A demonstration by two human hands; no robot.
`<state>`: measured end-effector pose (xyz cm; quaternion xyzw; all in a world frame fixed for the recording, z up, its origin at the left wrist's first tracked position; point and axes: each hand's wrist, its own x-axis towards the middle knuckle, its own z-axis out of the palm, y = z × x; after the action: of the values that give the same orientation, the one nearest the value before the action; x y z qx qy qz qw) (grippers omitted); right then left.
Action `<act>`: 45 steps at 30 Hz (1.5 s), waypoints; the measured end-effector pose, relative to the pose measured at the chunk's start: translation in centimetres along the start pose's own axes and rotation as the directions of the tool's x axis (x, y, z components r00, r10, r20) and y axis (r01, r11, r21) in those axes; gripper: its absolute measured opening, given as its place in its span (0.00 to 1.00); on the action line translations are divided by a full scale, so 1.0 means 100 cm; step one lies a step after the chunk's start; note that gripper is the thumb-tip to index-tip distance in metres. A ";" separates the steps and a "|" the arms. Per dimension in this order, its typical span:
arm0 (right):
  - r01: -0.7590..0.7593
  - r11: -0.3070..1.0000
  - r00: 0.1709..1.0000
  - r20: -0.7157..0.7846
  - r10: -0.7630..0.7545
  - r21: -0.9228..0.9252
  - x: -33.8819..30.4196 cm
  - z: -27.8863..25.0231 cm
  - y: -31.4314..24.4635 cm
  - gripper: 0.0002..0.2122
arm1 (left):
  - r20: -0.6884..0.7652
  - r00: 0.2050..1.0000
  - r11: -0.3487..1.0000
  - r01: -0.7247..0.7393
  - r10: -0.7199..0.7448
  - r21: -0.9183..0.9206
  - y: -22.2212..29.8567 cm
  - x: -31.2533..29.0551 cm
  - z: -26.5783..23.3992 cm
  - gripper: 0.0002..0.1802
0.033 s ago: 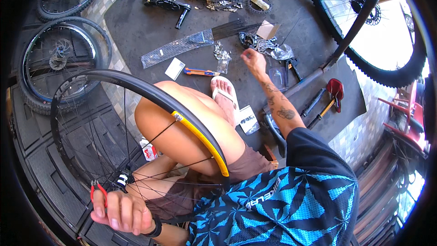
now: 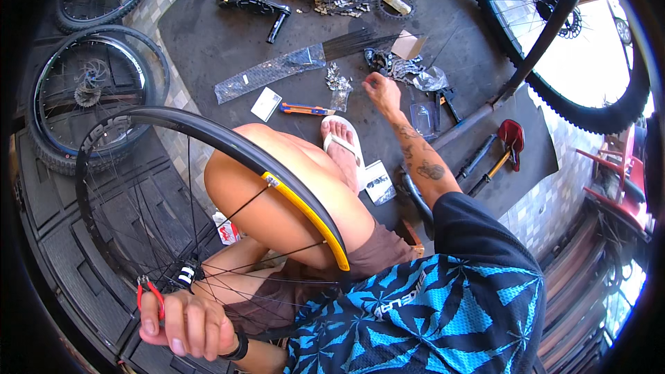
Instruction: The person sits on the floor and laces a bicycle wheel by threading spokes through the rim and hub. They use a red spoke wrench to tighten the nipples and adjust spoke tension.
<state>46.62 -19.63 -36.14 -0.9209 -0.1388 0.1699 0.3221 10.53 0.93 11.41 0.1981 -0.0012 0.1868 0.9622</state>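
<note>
A black wheel rim [image 2: 208, 129] with a yellow decal leans over my bent leg, its spokes running to a black hub [image 2: 187, 273]. Down at the lower left, my left hand [image 2: 185, 322] is closed around small red-handled pliers [image 2: 150, 296], their metal tip close to the spokes. Stretched forward over the dark mat, my right hand [image 2: 383, 95] has its fingers curled together; whatever they may hold is too small or hidden. Just left of it lies a pile of small silver pieces [image 2: 339, 82] with a clear plastic bag [image 2: 339, 102].
Beyond are a bubble-wrap sleeve [image 2: 270, 73], thin black spokes [image 2: 350, 43], a utility knife [image 2: 306, 109], a chain [image 2: 405, 68] and a chainring [image 2: 395, 5]. A bike frame [image 2: 512, 83] with a wheel rises at right; a red saddle [image 2: 511, 137] lies below. Other wheels [image 2: 90, 90] stand left.
My right hand has shifted slightly left toward the small silver pieces. The left hand keeps its grip on the pliers.
</note>
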 end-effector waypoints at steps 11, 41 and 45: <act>-0.078 0.997 0.994 -0.071 0.079 0.018 0.030 0.043 -0.035 0.12 | -0.126 0.991 0.950 0.085 -0.049 0.302 -0.055 0.050 0.010 0.12; -0.023 -0.360 0.996 -0.011 -0.091 0.933 -0.125 -0.183 -0.258 0.10 | -0.231 0.863 0.473 -0.010 0.449 0.881 -0.131 0.198 -0.010 0.12; 0.000 -0.404 0.998 -0.027 -0.063 0.915 -0.123 -0.180 -0.258 0.10 | -0.227 0.856 0.466 -0.019 0.465 0.885 -0.131 0.200 -0.011 0.11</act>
<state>38.95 -14.49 -3.60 -0.2254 0.0338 0.2172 0.9491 33.76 -2.59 6.95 0.5983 0.2792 0.3402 0.6696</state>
